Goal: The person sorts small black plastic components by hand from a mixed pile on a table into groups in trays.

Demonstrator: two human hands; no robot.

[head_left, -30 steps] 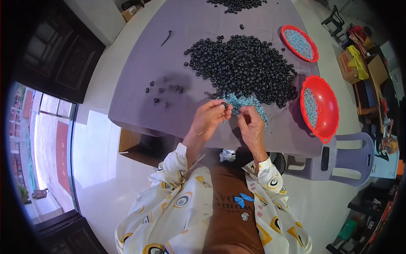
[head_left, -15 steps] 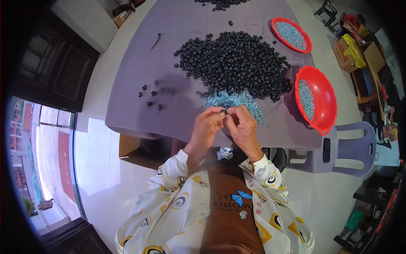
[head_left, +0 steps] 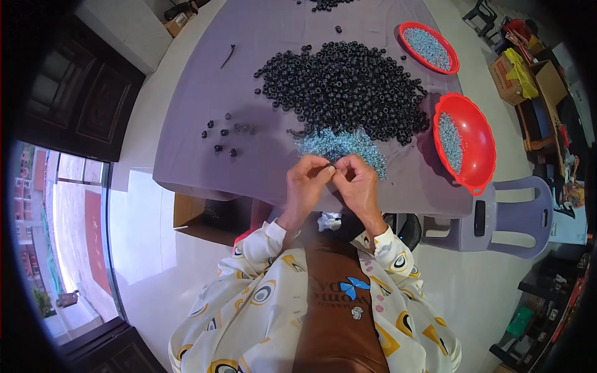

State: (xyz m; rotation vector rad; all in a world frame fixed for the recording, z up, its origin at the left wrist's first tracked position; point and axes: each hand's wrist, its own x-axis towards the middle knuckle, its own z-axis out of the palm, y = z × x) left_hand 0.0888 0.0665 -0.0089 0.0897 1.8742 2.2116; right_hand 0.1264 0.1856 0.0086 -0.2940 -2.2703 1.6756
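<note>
Bead [head_left: 331, 166], dark and mostly hidden, sits where we pinch it in our left hand [head_left: 305, 183], against the pressed-together thumb and finger of our right hand [head_left: 360, 185], near the blue bead heap [head_left: 342, 144].

dark panelled door [head_left: 81, 93], left | bright opening [head_left: 71, 217] below it | pale shiny floor [head_left: 146, 304] | greyish plastic chair [head_left: 519, 216], right

Pinched fingers [head_left: 311, 163], small blue beads [head_left: 342, 143], heaped black beads [head_left: 342, 87]

A small dark bead [head_left: 331, 165] (mostly hidden, apparently round) sits pinched in the left hand [head_left: 306, 181].
</note>
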